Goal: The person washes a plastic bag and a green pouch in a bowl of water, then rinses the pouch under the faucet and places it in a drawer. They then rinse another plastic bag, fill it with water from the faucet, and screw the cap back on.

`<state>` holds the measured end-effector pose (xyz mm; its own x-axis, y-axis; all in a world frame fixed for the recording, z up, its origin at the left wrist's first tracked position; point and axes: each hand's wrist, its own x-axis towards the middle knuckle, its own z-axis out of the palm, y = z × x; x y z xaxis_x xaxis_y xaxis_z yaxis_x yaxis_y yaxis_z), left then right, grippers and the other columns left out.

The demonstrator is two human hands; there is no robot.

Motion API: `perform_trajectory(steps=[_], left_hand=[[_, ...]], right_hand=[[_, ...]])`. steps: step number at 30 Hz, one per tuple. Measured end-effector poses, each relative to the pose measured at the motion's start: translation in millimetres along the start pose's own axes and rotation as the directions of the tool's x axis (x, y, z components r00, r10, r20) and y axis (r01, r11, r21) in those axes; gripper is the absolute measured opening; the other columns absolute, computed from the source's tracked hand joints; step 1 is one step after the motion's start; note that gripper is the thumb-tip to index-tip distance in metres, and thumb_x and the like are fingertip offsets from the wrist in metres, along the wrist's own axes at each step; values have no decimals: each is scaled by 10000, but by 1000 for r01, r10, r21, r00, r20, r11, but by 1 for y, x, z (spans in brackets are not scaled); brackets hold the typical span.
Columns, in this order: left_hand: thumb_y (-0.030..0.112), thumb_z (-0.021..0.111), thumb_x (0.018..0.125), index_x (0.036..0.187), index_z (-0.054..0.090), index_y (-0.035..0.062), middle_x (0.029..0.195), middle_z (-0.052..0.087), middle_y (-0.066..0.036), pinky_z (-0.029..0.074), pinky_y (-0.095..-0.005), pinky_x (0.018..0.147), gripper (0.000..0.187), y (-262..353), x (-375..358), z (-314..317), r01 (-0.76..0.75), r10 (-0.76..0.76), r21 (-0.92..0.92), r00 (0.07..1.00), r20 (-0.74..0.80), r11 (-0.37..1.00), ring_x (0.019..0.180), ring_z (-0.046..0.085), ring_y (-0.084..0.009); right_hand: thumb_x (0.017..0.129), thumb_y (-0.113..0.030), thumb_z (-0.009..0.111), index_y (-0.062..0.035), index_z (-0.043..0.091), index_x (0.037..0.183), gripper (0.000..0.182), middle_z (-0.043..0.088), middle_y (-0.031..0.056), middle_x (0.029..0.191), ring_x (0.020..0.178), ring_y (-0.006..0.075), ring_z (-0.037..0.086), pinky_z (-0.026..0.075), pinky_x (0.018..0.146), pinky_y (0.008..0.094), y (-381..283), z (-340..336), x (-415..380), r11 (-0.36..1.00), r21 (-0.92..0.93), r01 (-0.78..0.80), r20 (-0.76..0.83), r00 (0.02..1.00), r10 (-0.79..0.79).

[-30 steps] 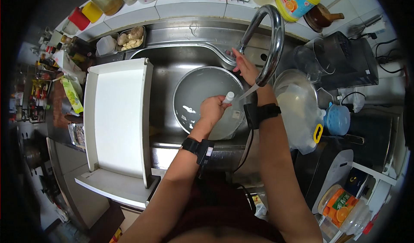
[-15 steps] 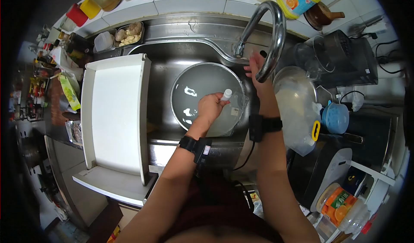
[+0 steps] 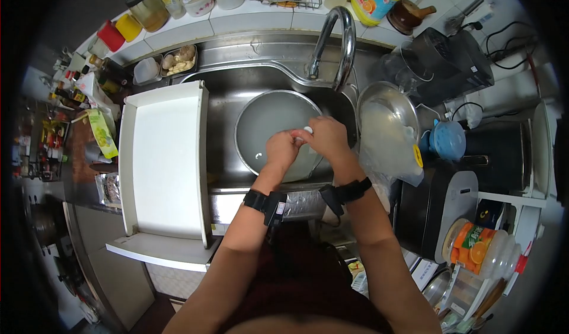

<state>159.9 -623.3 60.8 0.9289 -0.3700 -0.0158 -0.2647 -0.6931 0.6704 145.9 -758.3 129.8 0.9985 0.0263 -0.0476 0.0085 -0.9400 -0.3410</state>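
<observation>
Over a round metal basin [image 3: 243,153] of cloudy water in the sink [image 3: 222,120], my two hands meet. My left hand [image 3: 282,149] is closed around a small white bottle [image 3: 308,130], mostly hidden by the fingers. My right hand [image 3: 329,137] is closed at the bottle's top, its fingertips touching the left hand's. What the right fingers pinch is too small to tell apart from the bottle. The curved faucet [image 3: 347,43] stands behind the right hand.
A white drawer-like tray [image 3: 166,162] lies left of the basin. To the right are a metal bowl [image 3: 388,91] with a plastic bag, a blue container [image 3: 448,139] and a black appliance [image 3: 453,61]. A yellow detergent bottle [image 3: 374,1] stands on the back ledge.
My right hand has come from beside the faucet down and left to the bottle in my left hand. The view has shifted a little.
</observation>
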Motion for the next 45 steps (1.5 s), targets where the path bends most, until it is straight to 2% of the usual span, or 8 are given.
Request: perform_trajectory(steps=[14,20,23,26,29,32,38,45], left_hand=[[238,657,735,827,649,134,709,619,-115,457,-399,574,138,26,-24,-66,-173,149,-145,976,-161,974,671,595,-323],[270,685,714,793,649,102,666,605,-129,447,-381,552,189,35,-31,-86,-255,259,46,936,-237,966,608,580,-309],[302,696,708,812,658,107,658,594,-124,436,-360,539,225,39,-29,-110,-167,128,-140,959,-253,976,583,565,-288],[292,695,743,845,661,78,699,633,-66,417,-311,540,239,35,-15,-131,-64,-27,-519,986,-167,853,571,545,-182],[254,662,801,923,611,41,827,660,-23,435,-271,624,251,42,-11,-152,2,-17,-879,1000,-7,477,692,558,-104],[257,642,818,991,569,44,870,655,-44,440,-256,708,284,44,-8,-163,99,46,-971,993,112,216,772,565,-107],[260,604,847,1002,549,63,880,645,-39,455,-261,730,257,58,-12,-167,161,96,-930,975,202,329,791,574,-114],[201,632,826,984,577,66,864,639,-14,407,-210,655,215,39,-3,-182,20,-24,-890,1000,11,456,741,544,-68]], right_hand=[[781,-369,586,-63,526,781,312,591,116,723,667,303,591,452,563,403,-51,-30,-36,972,52,230,-475,862,-178],[805,-365,572,-55,547,809,311,580,112,697,669,273,594,450,553,367,-84,-53,-48,988,-53,-142,-363,925,113],[831,-396,549,-41,564,898,362,602,111,740,688,233,610,462,588,324,-86,-54,-59,958,275,-76,-430,882,193],[835,-435,542,-48,528,1084,461,603,155,980,902,252,590,454,768,328,-54,-13,-63,691,718,87,-516,733,444],[839,-512,507,-91,283,1339,692,422,184,1276,1165,285,433,351,943,385,-30,48,-77,298,950,-90,-101,815,570],[804,-579,500,-113,27,1395,889,199,197,1402,1289,344,235,233,1016,489,-35,67,-103,-418,872,-255,411,846,341],[765,-604,525,-102,-85,1374,997,151,204,1402,1307,368,162,202,1012,549,-66,75,-90,-783,604,-148,204,979,-28],[852,-258,590,-91,415,1159,391,457,92,1174,1131,261,421,354,970,404,-62,96,-89,-790,610,55,175,963,203]])
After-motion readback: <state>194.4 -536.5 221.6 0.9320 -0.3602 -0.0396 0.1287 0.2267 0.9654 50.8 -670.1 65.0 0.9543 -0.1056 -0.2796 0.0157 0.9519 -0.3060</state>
